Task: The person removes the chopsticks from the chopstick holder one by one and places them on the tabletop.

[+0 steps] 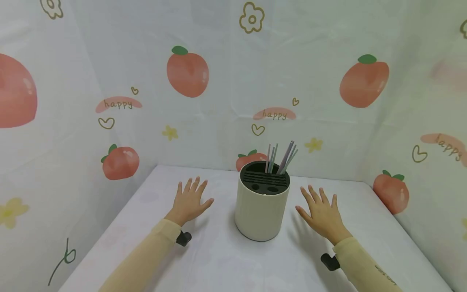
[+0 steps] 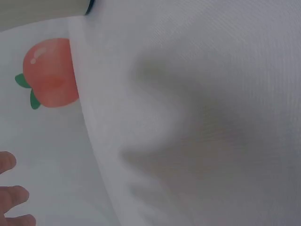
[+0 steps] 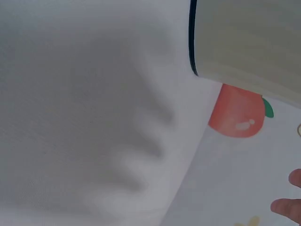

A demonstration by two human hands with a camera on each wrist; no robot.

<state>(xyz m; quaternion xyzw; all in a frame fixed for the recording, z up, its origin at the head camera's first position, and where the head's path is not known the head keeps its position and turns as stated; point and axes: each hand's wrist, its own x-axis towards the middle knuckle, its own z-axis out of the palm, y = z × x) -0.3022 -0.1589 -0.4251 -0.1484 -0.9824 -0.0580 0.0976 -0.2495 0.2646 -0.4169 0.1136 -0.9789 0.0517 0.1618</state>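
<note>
A cream, round desktop holder (image 1: 260, 215) with a dark slotted top stands upright on the white table. Several thin sticks in pale pink, grey and purple (image 1: 285, 158) lean out of its back opening. To its left, my left hand (image 1: 190, 202) is held palm down with the fingers spread, holding nothing. My right hand (image 1: 321, 213) is spread the same way to the holder's right, also holding nothing. In the left wrist view, fingertips (image 2: 14, 195) show at the lower left corner. The right wrist view has the holder's side (image 3: 249, 42) at the upper right.
The table (image 1: 219, 263) is covered in white cloth and meets a white curtain (image 1: 310, 40) printed with peaches, flowers and hearts at the back and both sides. Small black devices (image 1: 330, 262) sit at both wrists, below the sleeves. Hand shadows fall on the tabletop.
</note>
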